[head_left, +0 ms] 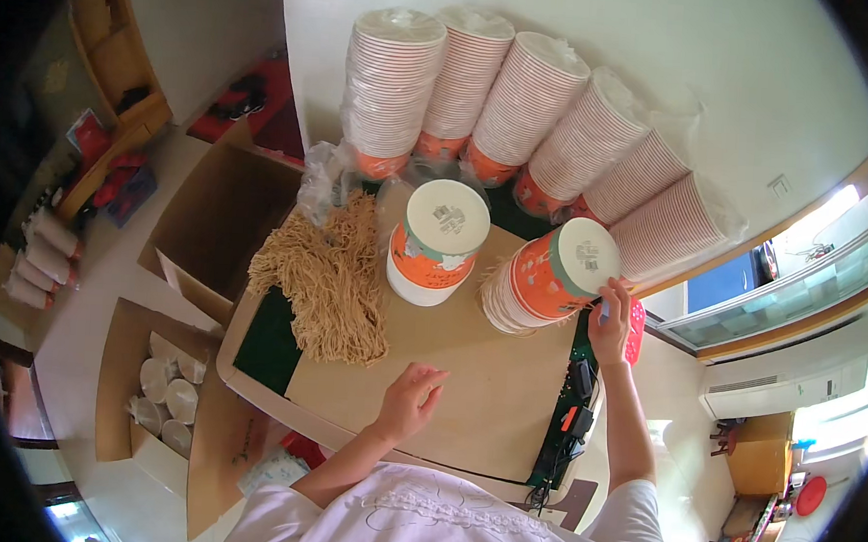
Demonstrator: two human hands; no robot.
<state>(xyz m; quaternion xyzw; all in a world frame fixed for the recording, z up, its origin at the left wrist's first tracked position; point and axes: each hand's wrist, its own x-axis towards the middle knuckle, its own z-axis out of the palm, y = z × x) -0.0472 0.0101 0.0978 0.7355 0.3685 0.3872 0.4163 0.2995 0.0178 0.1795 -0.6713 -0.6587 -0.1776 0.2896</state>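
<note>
Two upturned orange paper buckets with pale, marked bases stand on the cardboard-covered table. The left paper bucket (433, 261) is upright on a white rim. The right bucket stack (542, 277) shows several white rims at its lower end. My right hand (611, 324) is at the right side of that stack, by its base, with fingers apart; a small pale patch shows by the thumb, and I cannot tell what it is. Over the near part of the table is my left hand (412, 402), open and holding nothing, with fingers loosely bent. A heap of tan twisted cords (331, 275) lies left of the buckets.
Tall wrapped stacks of paper buckets (395, 82) line the wall behind the table. Open cardboard boxes (224, 201) stand at the left; the nearer one holds wrapped bucket stacks (180, 400). Black plugs and cables (575, 421) lie along the table's right edge, near a pink plastic item (635, 331).
</note>
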